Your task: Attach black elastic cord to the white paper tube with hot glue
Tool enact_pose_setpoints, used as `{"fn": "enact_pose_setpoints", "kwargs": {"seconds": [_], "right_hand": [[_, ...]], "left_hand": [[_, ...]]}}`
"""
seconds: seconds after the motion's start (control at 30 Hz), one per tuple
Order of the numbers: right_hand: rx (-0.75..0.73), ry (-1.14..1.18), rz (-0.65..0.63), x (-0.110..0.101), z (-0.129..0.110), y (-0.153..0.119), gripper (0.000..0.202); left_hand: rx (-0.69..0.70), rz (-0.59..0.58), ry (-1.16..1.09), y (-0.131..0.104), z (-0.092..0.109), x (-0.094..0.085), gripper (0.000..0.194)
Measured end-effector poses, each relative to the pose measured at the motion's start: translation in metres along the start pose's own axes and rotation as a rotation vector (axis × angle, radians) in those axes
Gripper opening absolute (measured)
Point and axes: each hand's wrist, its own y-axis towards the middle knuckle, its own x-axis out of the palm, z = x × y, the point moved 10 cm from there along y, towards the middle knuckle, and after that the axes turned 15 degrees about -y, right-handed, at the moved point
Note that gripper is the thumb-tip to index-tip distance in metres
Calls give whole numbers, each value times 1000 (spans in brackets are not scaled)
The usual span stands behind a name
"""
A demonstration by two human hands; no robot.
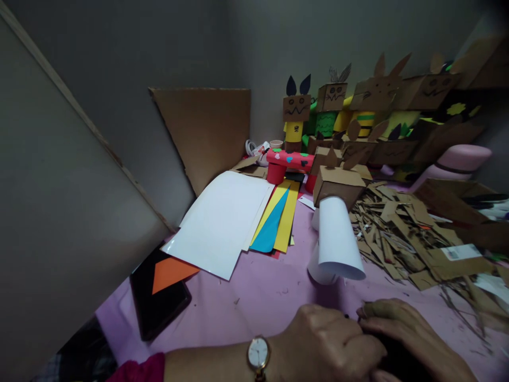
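My left hand (pixel 332 342), with a watch on its wrist, is at the bottom centre with its fingers curled. Beside it, my right hand (pixel 415 337) arches over a dark area at the bottom right; what either hand holds is hidden. Just beyond them on the purple cloth (pixel 258 302) stands a figure made of a rolled white paper tube (pixel 340 239) on white paper legs, with a cardboard box head (pixel 340 180) at its far end. Neither hand touches this figure.
White sheets (pixel 222 217) and coloured paper (pixel 286 217) lie left of centre. An orange piece (pixel 173 271) rests on a black tablet (pixel 159 313). Cardboard scraps (pixel 397 233) are heaped at right. Behind stand a red tube figure (pixel 290 158), several cardboard animals (pixel 296 107) and a pink bottle (pixel 457 162).
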Motion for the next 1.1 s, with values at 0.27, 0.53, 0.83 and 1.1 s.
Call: {"fn": "enact_pose_setpoints", "kwargs": {"seconds": [0.27, 0.53, 0.83, 1.1], "right_hand": [[-84, -138, -5, 2, 0, -1, 25], [-33, -150, -38, 3, -1, 4, 15], [-57, -173, -5, -4, -6, 12, 10], [-70, -194, -10, -3, -5, 12, 8]], "left_hand": [[-112, -159, 90, -7, -13, 16, 10], [-135, -107, 107, -6, -15, 11, 5], [-174, -129, 113, -8, -21, 13, 8], [-196, -130, 97, -7, -22, 13, 11]]}}
